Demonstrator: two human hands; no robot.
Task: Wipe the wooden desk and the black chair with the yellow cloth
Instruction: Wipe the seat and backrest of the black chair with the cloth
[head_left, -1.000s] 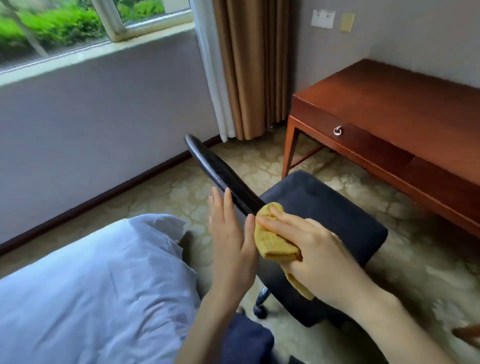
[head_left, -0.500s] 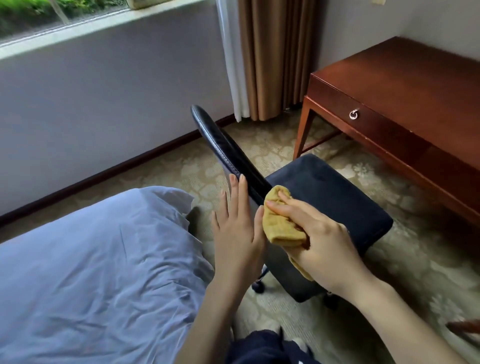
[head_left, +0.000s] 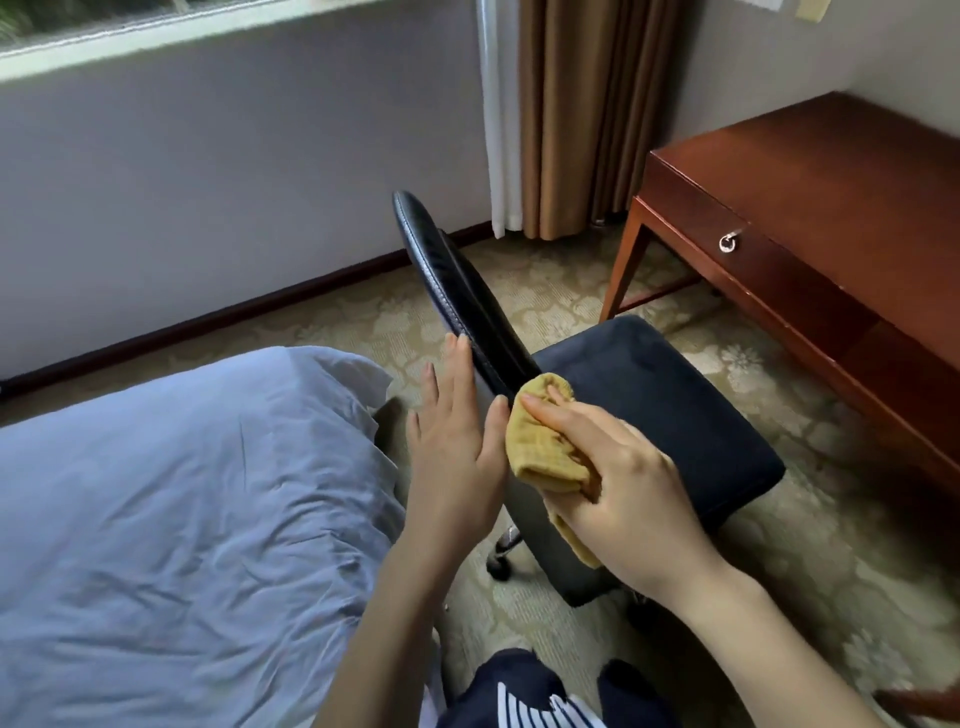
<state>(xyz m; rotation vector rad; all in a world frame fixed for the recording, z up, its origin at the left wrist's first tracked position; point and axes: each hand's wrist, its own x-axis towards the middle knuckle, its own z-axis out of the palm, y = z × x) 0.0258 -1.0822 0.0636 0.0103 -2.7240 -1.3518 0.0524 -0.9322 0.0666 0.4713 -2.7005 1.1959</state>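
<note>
The black chair (head_left: 670, 410) stands at centre, its shiny backrest edge-on and its dark seat to the right. My right hand (head_left: 623, 483) grips the bunched yellow cloth (head_left: 545, 436) and presses it against the front of the backrest, low down. Flat against the back of the backrest lies my left hand (head_left: 457, 441), fingers straight, thumb on the top edge. The wooden desk (head_left: 841, 176) with a ring-pull drawer stands at the right, apart from both hands.
A bed with a grey-blue duvet (head_left: 171, 519) fills the lower left, close to the chair's back. Brown and white curtains (head_left: 561, 114) hang in the corner under the window wall. Patterned carpet (head_left: 831, 561) lies around the chair. My knees (head_left: 524, 696) show at the bottom.
The camera has shifted, so the chair and desk sit a little further right and lower in view. Both hands stay on the backrest, the cloth at much the same low spot.
</note>
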